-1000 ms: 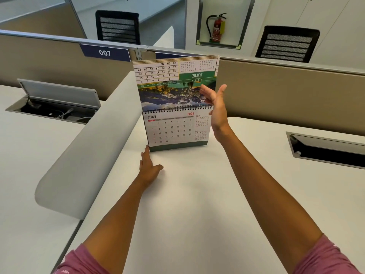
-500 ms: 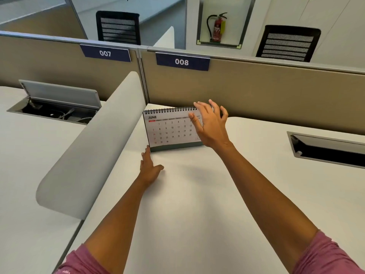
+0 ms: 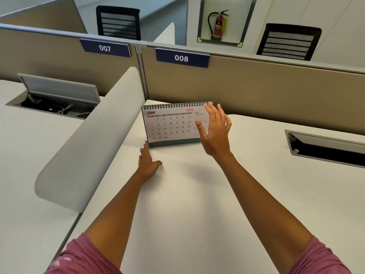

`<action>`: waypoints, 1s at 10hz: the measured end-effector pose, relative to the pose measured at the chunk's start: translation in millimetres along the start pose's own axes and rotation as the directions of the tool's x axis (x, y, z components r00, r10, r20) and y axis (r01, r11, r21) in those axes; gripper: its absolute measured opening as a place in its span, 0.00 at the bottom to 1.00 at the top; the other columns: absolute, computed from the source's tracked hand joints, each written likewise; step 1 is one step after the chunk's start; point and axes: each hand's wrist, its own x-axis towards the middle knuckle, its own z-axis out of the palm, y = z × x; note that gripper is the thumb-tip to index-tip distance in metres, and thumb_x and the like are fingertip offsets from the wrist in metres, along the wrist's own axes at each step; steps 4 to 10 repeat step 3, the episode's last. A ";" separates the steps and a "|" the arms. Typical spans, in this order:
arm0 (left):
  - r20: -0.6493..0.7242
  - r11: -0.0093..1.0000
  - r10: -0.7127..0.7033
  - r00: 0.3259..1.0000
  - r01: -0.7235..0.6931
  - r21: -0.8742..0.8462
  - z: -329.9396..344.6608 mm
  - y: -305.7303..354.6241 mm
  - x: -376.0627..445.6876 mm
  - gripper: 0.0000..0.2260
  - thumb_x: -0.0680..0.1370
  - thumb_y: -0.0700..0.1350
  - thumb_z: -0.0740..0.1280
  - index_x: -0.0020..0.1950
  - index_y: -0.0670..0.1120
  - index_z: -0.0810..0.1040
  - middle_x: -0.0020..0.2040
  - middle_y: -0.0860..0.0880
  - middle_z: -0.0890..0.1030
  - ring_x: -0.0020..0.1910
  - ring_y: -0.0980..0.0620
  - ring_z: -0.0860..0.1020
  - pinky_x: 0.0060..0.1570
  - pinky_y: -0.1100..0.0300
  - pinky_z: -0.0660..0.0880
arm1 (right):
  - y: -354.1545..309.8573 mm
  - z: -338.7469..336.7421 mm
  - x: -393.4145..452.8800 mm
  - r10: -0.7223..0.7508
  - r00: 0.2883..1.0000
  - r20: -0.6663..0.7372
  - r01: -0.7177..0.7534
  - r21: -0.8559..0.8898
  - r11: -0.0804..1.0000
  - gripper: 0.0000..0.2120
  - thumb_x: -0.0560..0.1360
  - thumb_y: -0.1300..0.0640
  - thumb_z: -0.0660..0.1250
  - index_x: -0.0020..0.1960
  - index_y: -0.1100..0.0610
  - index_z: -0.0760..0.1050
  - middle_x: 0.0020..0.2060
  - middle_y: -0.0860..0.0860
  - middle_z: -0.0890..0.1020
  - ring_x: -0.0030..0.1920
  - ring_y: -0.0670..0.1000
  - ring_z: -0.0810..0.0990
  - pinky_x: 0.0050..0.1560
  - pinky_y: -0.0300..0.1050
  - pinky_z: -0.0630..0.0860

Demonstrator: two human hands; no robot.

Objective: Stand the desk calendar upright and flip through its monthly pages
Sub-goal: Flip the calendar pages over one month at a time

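Head view: only 1 cam, looking fwd and down over my two arms.
Calendar: white spiral-bound desk calendar w/ dark green base [image 3: 173,125] stands upright on the white surface [image 3: 197,194], near the far edge, just in front of the tan partition panel [image 3: 256,86]. Front page reads JUNE 2026; small MAY grid at its right, partly behind my fingers.
Left hand: my left hand [image 3: 148,163] lies flat on the surface, palm down, fingers together, fingertip touching or just at the calendar's lower left corner. Grip apart, holds nothing.
Right hand: my right hand [image 3: 215,133] is raised at the calendar's right end, fingers spread, tips up by the wire binding. Grip apart; can't tell if the fingers touch the page.
Left of calendar: grey rounded divider screen [image 3: 88,145] runs beside it.
Partition labels: navy plates 007 [image 3: 104,48] and 008 [image 3: 181,58].
Sleeves: pink, both arms, at bottom of frame.
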 end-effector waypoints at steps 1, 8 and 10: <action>-0.016 1.000 -0.019 1.000 0.019 0.013 1.0 -2.0 -2.0 0.43 0.76 0.36 0.66 0.80 0.49 0.40 0.82 0.48 0.45 0.80 0.47 0.39 0.78 0.51 0.40 | 7.5 3.2 -14.2 0.024 1.000 -0.019 -0.024 0.005 1.000 0.28 0.80 0.40 0.54 0.75 0.54 0.62 0.76 0.51 0.65 0.78 0.52 0.56 0.75 0.51 0.49; -0.021 0.992 -0.006 1.000 0.009 0.124 8.7 -1.0 -16.0 0.45 0.75 0.37 0.67 0.80 0.48 0.38 0.82 0.46 0.42 0.80 0.46 0.39 0.78 0.51 0.39 | 30.8 3.7 -58.4 0.208 0.978 0.021 -0.207 -0.021 0.978 0.29 0.80 0.40 0.53 0.77 0.52 0.57 0.78 0.50 0.60 0.79 0.51 0.52 0.76 0.51 0.46; -0.021 0.992 -0.006 1.000 0.009 0.124 8.7 -1.0 -16.0 0.45 0.75 0.37 0.67 0.80 0.48 0.38 0.82 0.46 0.42 0.80 0.46 0.39 0.78 0.51 0.39 | 30.8 3.7 -58.4 0.208 0.978 0.021 -0.207 -0.021 0.978 0.29 0.80 0.40 0.53 0.77 0.52 0.57 0.78 0.50 0.60 0.79 0.51 0.52 0.76 0.51 0.46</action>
